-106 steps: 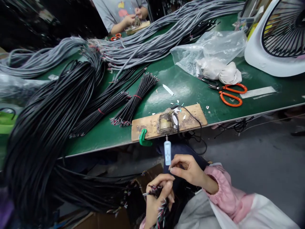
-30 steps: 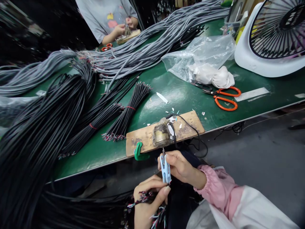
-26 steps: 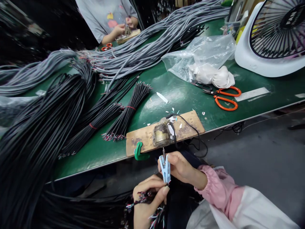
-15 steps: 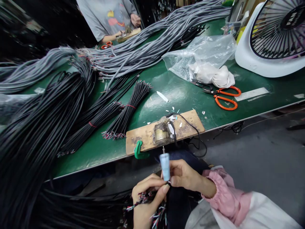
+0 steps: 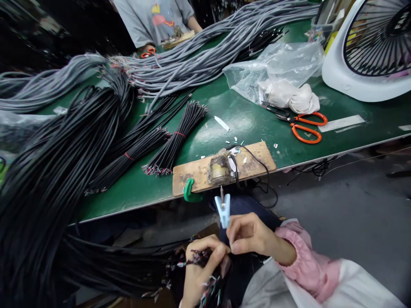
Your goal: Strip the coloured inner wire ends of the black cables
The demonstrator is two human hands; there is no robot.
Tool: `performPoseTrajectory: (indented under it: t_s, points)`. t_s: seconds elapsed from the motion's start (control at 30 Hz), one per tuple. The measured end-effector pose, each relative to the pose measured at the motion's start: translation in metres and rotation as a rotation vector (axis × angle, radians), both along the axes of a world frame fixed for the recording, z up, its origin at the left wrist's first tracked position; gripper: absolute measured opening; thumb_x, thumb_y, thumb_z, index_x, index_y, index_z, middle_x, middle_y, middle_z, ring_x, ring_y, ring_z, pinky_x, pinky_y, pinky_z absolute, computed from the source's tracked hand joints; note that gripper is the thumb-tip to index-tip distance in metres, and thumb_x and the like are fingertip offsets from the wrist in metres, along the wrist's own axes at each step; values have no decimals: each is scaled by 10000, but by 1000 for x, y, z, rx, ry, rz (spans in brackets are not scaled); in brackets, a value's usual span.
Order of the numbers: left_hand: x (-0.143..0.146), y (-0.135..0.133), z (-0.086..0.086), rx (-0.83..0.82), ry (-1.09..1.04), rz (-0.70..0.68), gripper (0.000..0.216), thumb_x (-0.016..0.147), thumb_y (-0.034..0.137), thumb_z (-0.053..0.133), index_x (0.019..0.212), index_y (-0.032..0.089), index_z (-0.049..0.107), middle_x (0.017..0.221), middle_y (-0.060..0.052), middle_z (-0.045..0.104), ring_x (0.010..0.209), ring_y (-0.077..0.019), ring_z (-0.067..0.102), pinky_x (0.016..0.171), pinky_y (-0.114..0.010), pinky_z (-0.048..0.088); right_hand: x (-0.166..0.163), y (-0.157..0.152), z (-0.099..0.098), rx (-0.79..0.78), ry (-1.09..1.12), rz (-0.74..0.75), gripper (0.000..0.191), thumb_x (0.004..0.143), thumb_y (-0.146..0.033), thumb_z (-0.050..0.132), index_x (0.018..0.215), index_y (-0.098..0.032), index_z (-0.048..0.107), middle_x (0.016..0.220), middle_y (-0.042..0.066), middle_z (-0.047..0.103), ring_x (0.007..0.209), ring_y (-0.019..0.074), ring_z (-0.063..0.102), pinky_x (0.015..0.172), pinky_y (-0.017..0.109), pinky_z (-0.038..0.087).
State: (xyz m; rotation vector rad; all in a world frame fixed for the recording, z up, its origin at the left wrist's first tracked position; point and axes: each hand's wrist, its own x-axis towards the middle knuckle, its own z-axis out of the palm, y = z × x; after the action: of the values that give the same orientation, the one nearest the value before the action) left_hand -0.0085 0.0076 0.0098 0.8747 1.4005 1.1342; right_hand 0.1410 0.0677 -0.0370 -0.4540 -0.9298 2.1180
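Note:
My left hand [image 5: 204, 267] is closed around a bunch of black cables with stripped, coloured wire ends [image 5: 212, 291]. Thumb and fingers of my right hand [image 5: 252, 234] are pinched together right beside the left fingertips; whatever lies between them is too small to make out. Just above both hands, a light blue clothes peg [image 5: 224, 214] sits on the thin metal shaft [image 5: 221, 194] of a small motor [image 5: 220, 169]. The motor is fixed on a wooden board [image 5: 258, 159] at the table edge, held by a green clamp [image 5: 192, 193].
Black cable bundles [image 5: 180, 137] and a long heap of grey cables [image 5: 199, 60] cover the green table [image 5: 128, 209]. Orange-handled scissors [image 5: 306, 134], a clear plastic bag [image 5: 276, 64] and a white fan [image 5: 340, 81] lie rightward. Another person [image 5: 157, 21] is across the table.
The peg was a blurred, solid-looking shape and now shows its two legs apart. My right hand's fingers have drawn back slightly from beside it. The view has shifted a little.

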Motion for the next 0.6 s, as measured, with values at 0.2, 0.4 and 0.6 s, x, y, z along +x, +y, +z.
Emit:
performPoseTrajectory:
  t_s: [0.2,0.4,0.6]
  points:
    - [11,-13,-28,-240,-105,37,392,680,486,854,577,152,678,405,28,530,327,-89,444,355,-197,348,14,-2,0,226,-265,-71,328,804,-452,794,749,-135,730,705,24,631,627,125,540,573,251,416]
    - [7,-5,-41,-112,46,-74,296,613,385,879,590,150,700,562,-20,640,528,-173,564,505,-262,469,4,1,21,631,-489,-181,102,857,-254,719,832,-169,771,730,39,672,718,170,585,694,291,474]
    - [13,-25,-52,-72,12,179,304,677,407,862,638,165,681,563,19,595,543,-141,537,551,-240,451,6,-2,12,642,-580,-239,116,853,-178,649,754,-150,703,709,37,644,663,154,561,625,274,449]
